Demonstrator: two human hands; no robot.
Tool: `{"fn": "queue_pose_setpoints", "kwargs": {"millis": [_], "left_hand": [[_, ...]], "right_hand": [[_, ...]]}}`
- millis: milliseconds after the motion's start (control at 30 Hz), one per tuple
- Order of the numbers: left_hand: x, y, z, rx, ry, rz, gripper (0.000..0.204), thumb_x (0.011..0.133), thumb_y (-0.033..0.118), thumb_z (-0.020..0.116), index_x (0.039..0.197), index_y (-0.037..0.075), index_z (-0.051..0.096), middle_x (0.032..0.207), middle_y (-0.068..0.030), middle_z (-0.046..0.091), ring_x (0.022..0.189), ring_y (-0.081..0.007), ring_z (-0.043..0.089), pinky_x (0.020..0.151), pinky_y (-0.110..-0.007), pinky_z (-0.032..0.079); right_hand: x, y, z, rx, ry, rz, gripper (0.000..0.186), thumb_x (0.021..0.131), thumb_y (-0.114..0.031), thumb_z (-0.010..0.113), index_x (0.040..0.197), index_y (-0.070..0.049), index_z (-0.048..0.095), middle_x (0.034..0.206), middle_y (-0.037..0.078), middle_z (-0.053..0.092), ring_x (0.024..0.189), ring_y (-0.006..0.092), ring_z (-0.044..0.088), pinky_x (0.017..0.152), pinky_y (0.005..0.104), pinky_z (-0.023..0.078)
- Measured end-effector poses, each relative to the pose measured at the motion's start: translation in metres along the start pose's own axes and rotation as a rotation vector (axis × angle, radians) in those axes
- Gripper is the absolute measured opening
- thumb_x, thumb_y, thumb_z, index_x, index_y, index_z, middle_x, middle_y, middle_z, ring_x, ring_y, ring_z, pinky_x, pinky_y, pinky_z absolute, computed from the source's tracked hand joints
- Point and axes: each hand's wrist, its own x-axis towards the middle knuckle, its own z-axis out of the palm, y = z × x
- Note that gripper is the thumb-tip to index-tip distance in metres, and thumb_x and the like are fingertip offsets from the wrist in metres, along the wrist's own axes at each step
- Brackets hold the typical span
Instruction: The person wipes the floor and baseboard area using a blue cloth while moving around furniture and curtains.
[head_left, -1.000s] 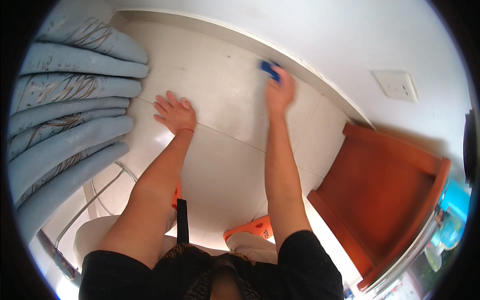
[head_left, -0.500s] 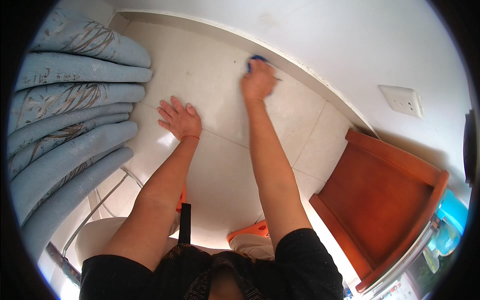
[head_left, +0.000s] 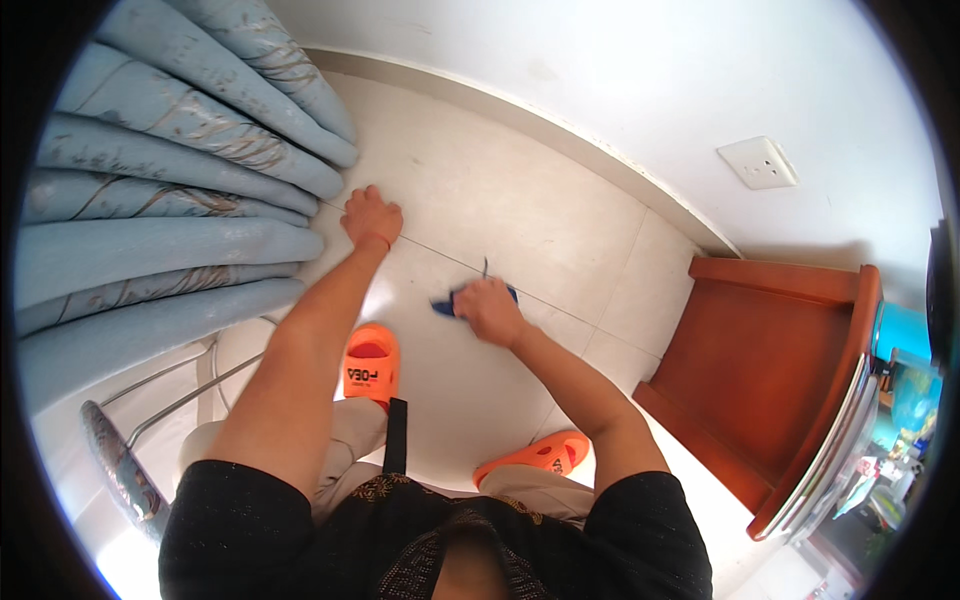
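Possibly we risked toppling if our left hand [head_left: 371, 217], grip unclear, skidded near the floor's [head_left: 480, 150] edge by the curtain [head_left: 180, 240], our right hand [head_left: 488, 309] clutching blue cloth [head_left: 446, 306].

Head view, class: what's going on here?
Over a pale tiled floor, the person's right hand grips a dark blue cloth-like item, ahead of the orange slippers. The left hand, curled, appears to rest on the floor near the pale blue patterned fabric; nothing shows in it.
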Motion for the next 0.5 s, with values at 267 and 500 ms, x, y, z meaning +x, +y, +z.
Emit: {"fn": "queue_pose_setpoints", "kwargs": {"millis": [267,500], "left_hand": [[0.004,0.047,-0.133,0.717,-0.453,0.92,0.047,0.084,0.036,0.052,0.121,0.006,0.052,0.119,-0.0161,0.056,0.109,-0.0353,0.053,0.091,-0.042,0.042],[-0.048,0.061,-0.067,-0.685,-0.914,0.46,0.079,0.083,0.058,0.051,0.142,0.012,0.026,0.136,-0.0141,0.043,0.124,-0.0257,0.041,0.095,-0.036,0.041]], "right_hand": [[-0.052,-0.002,-0.036,1.06,-0.137,0.759,0.028,0.068,0.005,0.052,0.089,-0.009,0.064,0.081,-0.003,0.058,0.072,0.0066,0.052,0.063,0.0232,0.045],[0.038,0.005,-0.075,1.482,0.716,0.943,0.04,0.082,-0.009,0.049,0.121,-0.003,0.047,0.106,0.012,0.059,0.094,0.0221,0.059,0.08,0.0334,0.05]]}}
